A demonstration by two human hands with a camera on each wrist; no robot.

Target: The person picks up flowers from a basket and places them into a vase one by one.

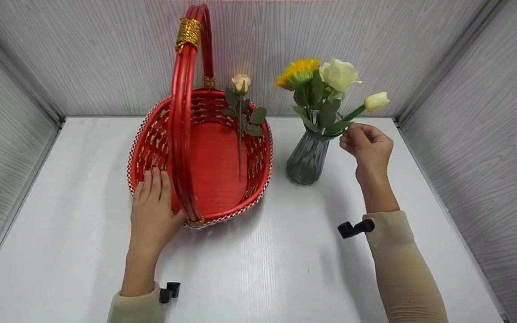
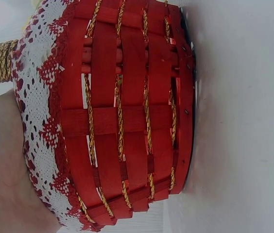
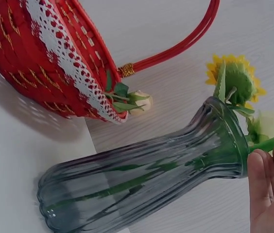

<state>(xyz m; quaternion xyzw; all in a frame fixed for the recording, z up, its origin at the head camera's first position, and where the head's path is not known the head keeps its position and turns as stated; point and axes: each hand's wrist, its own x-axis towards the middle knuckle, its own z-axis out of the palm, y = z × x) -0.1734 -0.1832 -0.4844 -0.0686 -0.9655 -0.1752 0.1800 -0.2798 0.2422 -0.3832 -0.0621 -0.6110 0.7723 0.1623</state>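
Observation:
My left hand (image 1: 153, 211) rests on the near left rim of a red woven basket (image 1: 216, 166), its fingers straight over the inside and its thumb by the handle's base. In the left wrist view its palm lies against the lace edging (image 2: 42, 121). At the mouth of a grey ribbed glass vase (image 1: 308, 157), my right hand (image 1: 370, 146) pinches the green stem or leaf of a pale yellow tulip (image 1: 377, 102). The tulip leans out to the right. A yellow sunflower (image 1: 298, 74) and a white rose (image 1: 340, 75) also stand in the vase.
A peach rose (image 1: 241, 84) leans inside the basket's right side, its head above the rim. The basket's tall red handle (image 1: 182, 116) arches up with gold binding. Grey wood-grain panels (image 1: 106, 54) enclose the white table (image 1: 258, 269) at the back and sides.

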